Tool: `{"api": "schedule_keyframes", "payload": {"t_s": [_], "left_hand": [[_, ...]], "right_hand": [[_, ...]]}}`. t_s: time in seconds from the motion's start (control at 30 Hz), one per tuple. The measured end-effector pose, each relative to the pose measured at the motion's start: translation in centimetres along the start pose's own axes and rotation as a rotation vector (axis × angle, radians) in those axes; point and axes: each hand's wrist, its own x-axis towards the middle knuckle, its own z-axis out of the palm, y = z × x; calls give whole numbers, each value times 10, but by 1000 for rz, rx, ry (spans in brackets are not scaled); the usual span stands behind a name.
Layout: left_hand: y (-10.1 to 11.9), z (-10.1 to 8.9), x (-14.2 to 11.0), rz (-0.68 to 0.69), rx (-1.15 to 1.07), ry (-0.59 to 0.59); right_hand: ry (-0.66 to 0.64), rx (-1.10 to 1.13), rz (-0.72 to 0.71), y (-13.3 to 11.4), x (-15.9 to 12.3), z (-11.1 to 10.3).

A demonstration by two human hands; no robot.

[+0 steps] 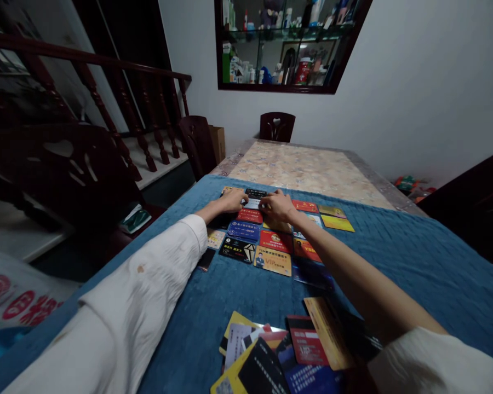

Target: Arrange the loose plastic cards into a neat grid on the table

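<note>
At the far end of a laid-out group of plastic cards, my left hand and my right hand grip opposite short edges of a pale card. Their fingers are bent and close to the cloth. Beyond it lies a black card, and nearer to me a red card and a blue card. Closer still are a black VIP card and a tan VIP card. My right hand and forearm hide parts of some cards.
A loose heap of overlapping cards lies near me, partly under my right sleeve. Blue cloth covers the near part of the table. Dark wooden chairs stand around it. A white plastic bag is at the left.
</note>
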Motion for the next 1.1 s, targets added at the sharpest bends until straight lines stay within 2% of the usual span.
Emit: {"api": "schedule_keyframes", "payload": {"t_s": [0.33, 0.53, 0.83, 1.1], "left_hand": [[9, -8, -5, -26, 28, 4], [19, -16, -14, -44, 34, 46], [51, -29, -36, 83, -9, 135], [89, -36, -68, 228, -110, 192]], "right_hand": [[-2, 1, -14, 0, -3, -4], [9, -6, -21, 4, -12, -15], [32, -22, -50, 0, -52, -35], [74, -37, -42, 4, -101, -42]]}}
